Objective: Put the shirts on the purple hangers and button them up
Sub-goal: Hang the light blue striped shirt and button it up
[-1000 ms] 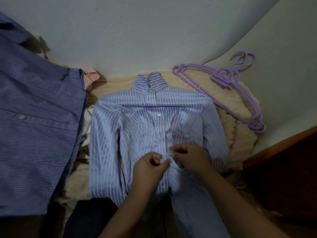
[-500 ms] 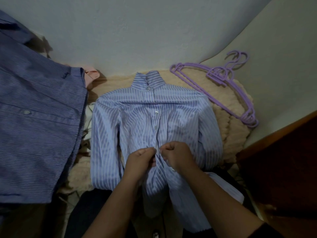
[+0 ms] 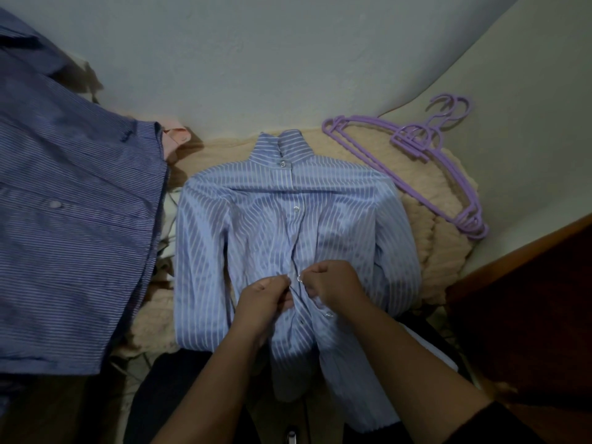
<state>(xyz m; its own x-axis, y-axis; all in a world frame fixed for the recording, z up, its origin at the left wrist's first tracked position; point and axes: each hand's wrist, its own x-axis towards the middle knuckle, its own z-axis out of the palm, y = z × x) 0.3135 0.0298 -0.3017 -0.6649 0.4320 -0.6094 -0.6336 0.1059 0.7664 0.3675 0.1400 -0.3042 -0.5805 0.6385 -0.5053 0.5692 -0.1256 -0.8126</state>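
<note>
A: While both hands work at the placket, head view, entry one: light blue striped shirt [image 3: 288,238] lies face up at centre frame, collar toward the wall. Left hand [image 3: 264,298] pinches the left placket edge; right hand [image 3: 333,283] pinches the right edge at a small button [image 3: 299,278].

B: Buttons done so far?

A: Collar button and two below it read as closed. One further button shows undone below the right hand. Hem hangs off the near edge toward the lower frame.

B: Handling notes?

A: Judged thin, soft, light cloth; it puckers around the fingers. Buttons are small and probably slick, so hold the fabric close beside the buttonhole, not the button alone. I cannot see a hanger inside it, though the squared shoulders suggest one.

B: Other task items?

A: Purple hangers [image 3: 442,161], stacked, upper right of the frame, apart from the shirt. Dark blue striped shirt [image 3: 73,238] spread at left.

B: Surface and room?

A: Beige knitted blanket [image 3: 429,232] beneath, soft, so little backing to press against. Pale wall [image 3: 256,59] across the top, wooden furniture edge [image 3: 525,245] lower right. Dim light.
</note>
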